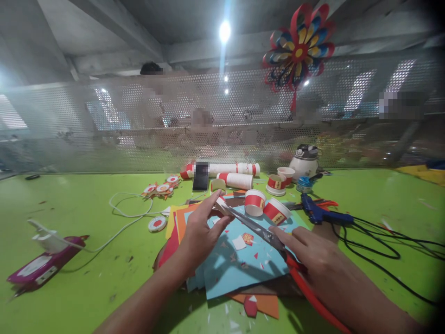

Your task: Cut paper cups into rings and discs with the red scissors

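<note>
My left hand (199,233) pinches a small white-and-red paper piece (221,204) between thumb and fingers. The scissors (259,227), with long metal blades and red handles, are gripped in my right hand (318,253). Their blade tips meet the paper piece beside my left thumb. Beneath both hands lies a stack of coloured paper with a light blue sheet (222,278) on top, strewn with small scraps. A cut paper shape (247,238) in red and orange rests there. Two red-and-white paper cups (255,204) stand and lean at the stack's far edge.
At the right is a blue glue gun (314,211) with black cables. Long cup stacks (225,170), a phone (200,176) and a white jug (303,163) line the back. A purple power strip (45,264) with a white cable sits left. A mesh screen (222,106) stands behind the green table (114,292).
</note>
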Available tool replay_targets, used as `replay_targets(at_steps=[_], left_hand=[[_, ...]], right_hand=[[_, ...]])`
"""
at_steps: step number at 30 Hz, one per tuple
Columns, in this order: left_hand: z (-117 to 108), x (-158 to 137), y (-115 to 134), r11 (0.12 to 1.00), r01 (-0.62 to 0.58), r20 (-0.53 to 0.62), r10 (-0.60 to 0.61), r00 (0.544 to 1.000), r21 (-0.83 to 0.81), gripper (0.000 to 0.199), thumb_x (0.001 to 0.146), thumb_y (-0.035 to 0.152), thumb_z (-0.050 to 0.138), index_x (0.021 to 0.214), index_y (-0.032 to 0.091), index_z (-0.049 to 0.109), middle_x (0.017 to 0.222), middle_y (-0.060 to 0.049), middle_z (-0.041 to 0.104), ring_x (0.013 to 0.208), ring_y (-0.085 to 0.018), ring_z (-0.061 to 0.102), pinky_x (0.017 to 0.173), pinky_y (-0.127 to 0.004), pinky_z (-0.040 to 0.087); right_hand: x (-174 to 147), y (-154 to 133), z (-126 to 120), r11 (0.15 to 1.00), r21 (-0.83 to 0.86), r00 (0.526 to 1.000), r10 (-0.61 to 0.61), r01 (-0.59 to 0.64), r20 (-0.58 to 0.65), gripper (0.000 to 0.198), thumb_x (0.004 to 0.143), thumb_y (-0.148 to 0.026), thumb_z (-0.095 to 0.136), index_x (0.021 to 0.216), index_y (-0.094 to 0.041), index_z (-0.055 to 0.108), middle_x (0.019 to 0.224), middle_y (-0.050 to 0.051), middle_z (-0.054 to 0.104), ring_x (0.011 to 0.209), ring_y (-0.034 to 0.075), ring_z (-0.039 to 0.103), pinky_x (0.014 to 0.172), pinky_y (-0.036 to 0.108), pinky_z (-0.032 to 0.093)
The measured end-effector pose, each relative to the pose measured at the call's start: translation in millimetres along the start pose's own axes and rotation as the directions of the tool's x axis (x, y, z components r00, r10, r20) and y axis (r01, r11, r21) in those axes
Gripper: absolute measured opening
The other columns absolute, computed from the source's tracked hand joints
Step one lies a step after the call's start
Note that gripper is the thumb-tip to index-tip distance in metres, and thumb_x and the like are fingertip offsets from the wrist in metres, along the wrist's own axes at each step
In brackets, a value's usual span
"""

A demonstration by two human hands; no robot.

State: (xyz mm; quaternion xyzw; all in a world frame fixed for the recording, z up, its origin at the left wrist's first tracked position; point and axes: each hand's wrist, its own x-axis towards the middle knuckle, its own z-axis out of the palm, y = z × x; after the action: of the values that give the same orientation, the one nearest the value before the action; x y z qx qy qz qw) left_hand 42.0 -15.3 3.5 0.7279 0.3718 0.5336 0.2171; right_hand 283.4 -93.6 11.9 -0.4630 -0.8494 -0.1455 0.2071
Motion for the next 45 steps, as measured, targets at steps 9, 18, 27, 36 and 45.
replay_targets(at_steps=[9,18,27,36,45], left_hand=[[-0.2,0.1,2.0,0.999,-0.012,0.001,0.011,1.0,0.032,0.053,0.081,0.026,0.066,0.132,0.018,0.051,0.12,-0.014,0.064,0.086,-0.019,0.068,0.083,-0.038,0.057],[0.4,-0.1,-4.1,0.994,-0.102,-0.011,0.103,0.995,0.046,0.053,0.082,0.025,0.064,0.132,0.018,0.05,0.122,-0.015,0.062,0.079,-0.016,0.067,0.079,-0.038,0.059],[-1.2,1.7,2.4,0.985,-0.166,-0.007,0.166,0.986,0.047,0.048,0.081,0.018,0.062,0.128,0.016,0.051,0.111,-0.012,0.066,0.081,-0.015,0.066,0.078,-0.033,0.057],[-7.2,4.8,8.4,0.998,0.004,0.075,0.0,0.997,-0.055,0.048,0.078,0.024,0.064,0.124,0.015,0.056,0.11,-0.013,0.066,0.076,-0.015,0.064,0.073,-0.033,0.055],[-20.1,8.3,8.9,0.856,0.284,0.307,-0.156,0.939,-0.433,0.049,0.076,0.029,0.069,0.124,0.02,0.059,0.105,-0.01,0.068,0.074,-0.015,0.059,0.069,-0.031,0.047]], right_hand=[[-1.6,-0.9,2.4,1.0,-0.009,1.0,-0.006,0.006,-0.028,0.038,0.084,-0.007,0.044,0.118,-0.007,0.061,0.074,0.01,0.062,0.062,0.023,0.062,0.055,0.037,0.054],[-3.5,-0.4,3.3,0.998,0.061,0.999,0.034,-0.036,0.03,0.037,0.084,-0.011,0.046,0.116,-0.01,0.063,0.074,0.012,0.065,0.06,0.024,0.063,0.056,0.04,0.055],[10.6,-3.9,-12.2,0.823,0.529,0.954,0.05,-0.207,0.295,0.021,0.088,-0.018,0.049,0.095,-0.022,0.068,0.09,0.003,0.072,0.076,0.019,0.065,0.069,0.027,0.052],[15.8,-3.3,-25.6,0.802,0.531,0.939,0.103,-0.274,0.329,0.023,0.09,-0.031,0.052,0.093,-0.02,0.071,0.087,0.003,0.072,0.073,0.018,0.063,0.066,0.023,0.047],[9.3,16.3,-14.0,0.758,0.556,0.913,0.124,-0.34,0.389,0.032,0.09,-0.043,0.049,0.085,-0.017,0.066,0.064,-0.001,0.055,0.057,0.013,0.048,0.053,0.022,0.037]])
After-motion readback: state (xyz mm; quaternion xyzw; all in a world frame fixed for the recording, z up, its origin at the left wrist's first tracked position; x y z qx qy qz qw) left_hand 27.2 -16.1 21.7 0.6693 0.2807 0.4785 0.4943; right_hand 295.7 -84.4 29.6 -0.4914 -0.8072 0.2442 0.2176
